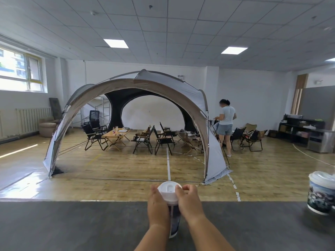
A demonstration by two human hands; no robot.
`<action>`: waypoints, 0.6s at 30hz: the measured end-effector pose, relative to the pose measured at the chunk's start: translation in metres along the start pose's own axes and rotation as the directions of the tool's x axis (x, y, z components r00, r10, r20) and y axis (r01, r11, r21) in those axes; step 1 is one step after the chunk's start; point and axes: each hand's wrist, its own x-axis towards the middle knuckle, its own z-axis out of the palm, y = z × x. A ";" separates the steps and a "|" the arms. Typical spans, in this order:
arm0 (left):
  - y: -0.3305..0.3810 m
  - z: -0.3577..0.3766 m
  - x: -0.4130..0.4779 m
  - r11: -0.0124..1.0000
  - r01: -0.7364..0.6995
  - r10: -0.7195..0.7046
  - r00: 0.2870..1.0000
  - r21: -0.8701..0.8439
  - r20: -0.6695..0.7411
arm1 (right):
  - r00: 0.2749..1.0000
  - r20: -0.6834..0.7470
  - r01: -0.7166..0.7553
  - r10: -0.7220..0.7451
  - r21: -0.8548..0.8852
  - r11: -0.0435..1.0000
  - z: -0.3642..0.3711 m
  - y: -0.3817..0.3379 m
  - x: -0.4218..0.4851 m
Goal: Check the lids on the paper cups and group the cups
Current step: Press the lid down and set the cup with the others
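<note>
Printed paper cups with lids: two in view.

Item 1: tall printed paper cup (pixel 174 221), upright at the centre of the dark grey tabletop (pixel 72 225), with one white plastic lid (pixel 167 192) seated on top.

Item 2: second printed paper cup (pixel 320 196), also lidded, at the table's right end, well apart from the first.

Hands: two, both on item 1. The left hand (pixel 157 207) wraps the cup's upper wall from the left, fingers curled round it. The right hand (pixel 190 201) closes in from the right, thumb and fingertips pinching the lid's rim.

Background: one grey dome tent (pixel 126 87); one person (pixel 226 122) standing beside it.
</note>
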 end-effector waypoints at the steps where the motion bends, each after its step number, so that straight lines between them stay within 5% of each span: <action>1: 0.008 -0.002 -0.001 0.999 0.007 -0.008 1.000 0.038 0.004 | 1.000 0.010 0.010 -0.010 -0.015 1.000 -0.001 -0.001 -0.001; 8: -0.024 -0.014 0.052 0.975 0.219 -0.220 0.965 0.028 0.142 | 0.996 0.077 0.052 -0.040 -0.157 0.986 -0.008 -0.011 0.007; 13: 0.010 -0.016 0.023 0.984 0.176 -0.172 0.963 -0.002 0.206 | 0.988 0.153 0.000 0.023 -0.148 0.989 -0.014 -0.014 0.017; 18: 0.000 -0.012 0.022 0.986 0.164 -0.164 0.977 0.012 0.135 | 0.997 0.068 0.049 -0.047 -0.029 0.998 -0.006 -0.005 0.008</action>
